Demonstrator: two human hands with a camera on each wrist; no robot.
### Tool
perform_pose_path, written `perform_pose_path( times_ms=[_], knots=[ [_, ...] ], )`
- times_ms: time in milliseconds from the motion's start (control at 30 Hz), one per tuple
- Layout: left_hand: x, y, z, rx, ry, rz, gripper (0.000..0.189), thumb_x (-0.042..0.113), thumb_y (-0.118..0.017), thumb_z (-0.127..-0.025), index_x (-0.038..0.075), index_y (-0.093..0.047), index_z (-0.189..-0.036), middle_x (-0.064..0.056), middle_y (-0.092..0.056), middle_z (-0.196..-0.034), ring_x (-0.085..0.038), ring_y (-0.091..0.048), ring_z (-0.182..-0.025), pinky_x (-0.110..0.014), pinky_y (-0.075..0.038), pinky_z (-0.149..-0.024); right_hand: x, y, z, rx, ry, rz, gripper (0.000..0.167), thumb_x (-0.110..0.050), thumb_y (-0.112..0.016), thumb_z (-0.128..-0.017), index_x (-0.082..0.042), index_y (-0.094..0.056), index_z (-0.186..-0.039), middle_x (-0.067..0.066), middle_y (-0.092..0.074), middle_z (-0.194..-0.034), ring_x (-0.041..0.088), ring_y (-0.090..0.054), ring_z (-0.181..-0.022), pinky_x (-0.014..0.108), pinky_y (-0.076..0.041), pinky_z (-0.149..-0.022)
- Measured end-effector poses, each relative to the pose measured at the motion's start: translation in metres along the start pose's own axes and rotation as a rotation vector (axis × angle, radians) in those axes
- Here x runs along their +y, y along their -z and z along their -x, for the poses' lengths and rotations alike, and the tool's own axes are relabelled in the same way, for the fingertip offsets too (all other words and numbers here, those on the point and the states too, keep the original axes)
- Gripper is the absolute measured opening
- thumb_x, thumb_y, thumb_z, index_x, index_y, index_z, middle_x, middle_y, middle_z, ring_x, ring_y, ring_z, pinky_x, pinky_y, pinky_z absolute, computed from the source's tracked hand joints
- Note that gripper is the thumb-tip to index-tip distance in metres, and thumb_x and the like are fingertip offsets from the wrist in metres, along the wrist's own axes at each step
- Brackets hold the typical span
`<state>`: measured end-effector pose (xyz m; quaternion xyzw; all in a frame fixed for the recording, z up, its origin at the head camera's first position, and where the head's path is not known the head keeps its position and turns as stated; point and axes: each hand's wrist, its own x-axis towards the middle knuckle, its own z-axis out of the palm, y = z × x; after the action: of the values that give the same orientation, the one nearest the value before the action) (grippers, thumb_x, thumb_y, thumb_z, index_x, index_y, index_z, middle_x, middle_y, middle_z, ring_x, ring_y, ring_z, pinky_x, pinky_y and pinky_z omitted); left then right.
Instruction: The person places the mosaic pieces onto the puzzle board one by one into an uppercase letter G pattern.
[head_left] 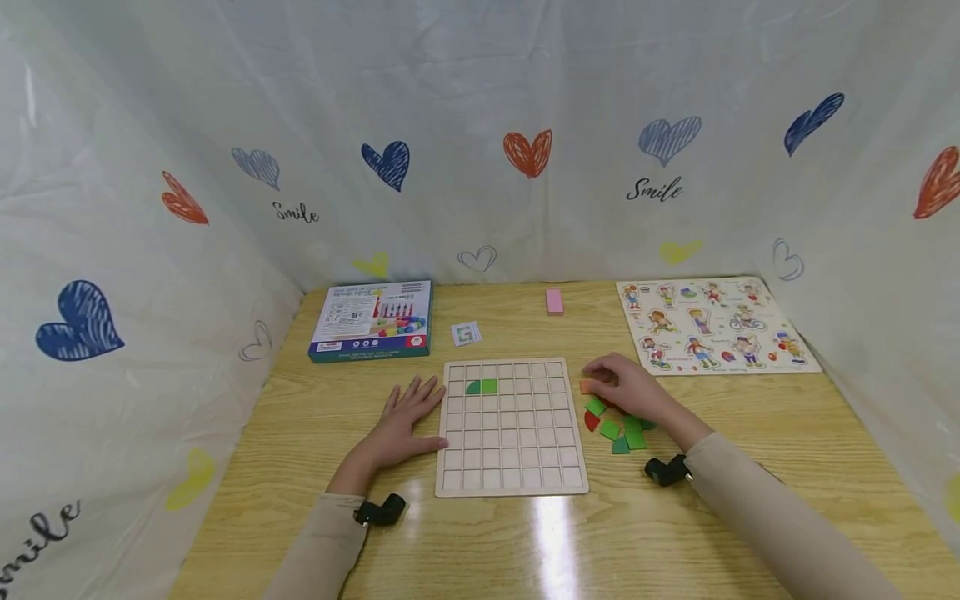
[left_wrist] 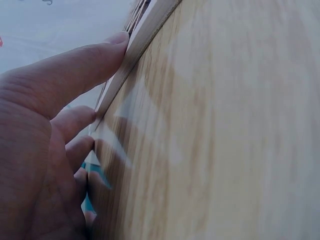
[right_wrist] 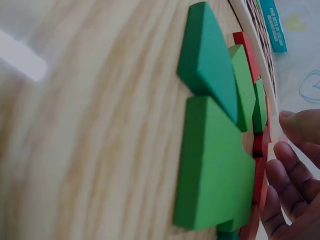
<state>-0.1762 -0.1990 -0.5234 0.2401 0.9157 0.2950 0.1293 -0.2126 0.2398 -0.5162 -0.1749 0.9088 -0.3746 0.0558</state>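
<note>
A pale wooden grid board (head_left: 512,490) lies on the table with a teal quarter-round piece (head_left: 473,387) and a green square (head_left: 489,386) side by side in its upper-left cells. My left hand (head_left: 401,425) rests at the board's left edge, its fingers spread and thumb touching the rim. To the right, my right hand (head_left: 628,390) reaches over a loose pile of pieces, fingertips right at an orange piece (head_left: 586,386). In the right wrist view a gap shows between thumb and fingers. Red quarter-round (head_left: 592,420), green (right_wrist: 212,165) and teal (right_wrist: 207,60) pieces lie below the hand, partly covered.
A boxed set (head_left: 371,321) lies at the back left, beside a small picture card (head_left: 466,333). A pink block (head_left: 554,302) stands at the back. At the back right is a picture puzzle board (head_left: 712,325). A printed curtain (head_left: 465,167) borders the table.
</note>
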Motion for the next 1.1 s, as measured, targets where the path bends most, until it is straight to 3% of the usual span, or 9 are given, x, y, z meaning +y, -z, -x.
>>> perform_pose_path(
  times_ms=[367,633,900,1100],
  knots=[
    [-0.001,-0.001,0.000,0.001,-0.004,0.000,0.092,0.051,-0.073,-0.090,0.018,-0.027,-0.162,-0.003,-0.013,-0.170,-0.031,0.002,-0.157,-0.054,0.012,-0.123,-0.001,0.000,0.000,-0.023,0.018,0.060,0.017,-0.019,-0.073,-0.096,-0.009,-0.074,-0.109,0.003,-0.064,-0.101,0.016,-0.056,-0.087,0.037,-0.050,-0.079],
    [0.000,0.000,0.000,0.006,-0.003,0.001,0.092,0.051,-0.074,-0.090,0.018,-0.028,-0.162,-0.003,-0.014,-0.170,-0.031,0.001,-0.157,-0.054,0.012,-0.123,-0.004,0.001,0.000,-0.038,0.018,0.016,0.009,-0.014,-0.069,-0.098,-0.014,-0.068,-0.107,-0.003,-0.065,-0.092,0.014,-0.057,-0.080,0.030,-0.051,-0.073],
    [-0.001,-0.001,-0.001,0.003,-0.003,-0.001,0.092,0.051,-0.073,-0.090,0.018,-0.027,-0.162,-0.003,-0.013,-0.170,-0.031,0.002,-0.157,-0.054,0.012,-0.123,-0.009,0.000,-0.005,0.025,-0.018,-0.033,0.012,-0.023,-0.068,-0.100,-0.015,-0.071,-0.109,-0.003,-0.069,-0.098,0.013,-0.063,-0.088,0.033,-0.054,-0.080],
    [0.000,0.000,0.000,0.007,-0.003,0.002,0.091,0.051,-0.073,-0.090,0.018,-0.029,-0.162,-0.004,-0.014,-0.170,-0.032,0.001,-0.157,-0.054,0.012,-0.123,-0.023,-0.007,-0.017,0.039,0.027,-0.081,0.011,-0.021,-0.069,-0.099,-0.015,-0.072,-0.108,-0.003,-0.071,-0.100,0.014,-0.065,-0.090,0.031,-0.055,-0.080]
  ],
)
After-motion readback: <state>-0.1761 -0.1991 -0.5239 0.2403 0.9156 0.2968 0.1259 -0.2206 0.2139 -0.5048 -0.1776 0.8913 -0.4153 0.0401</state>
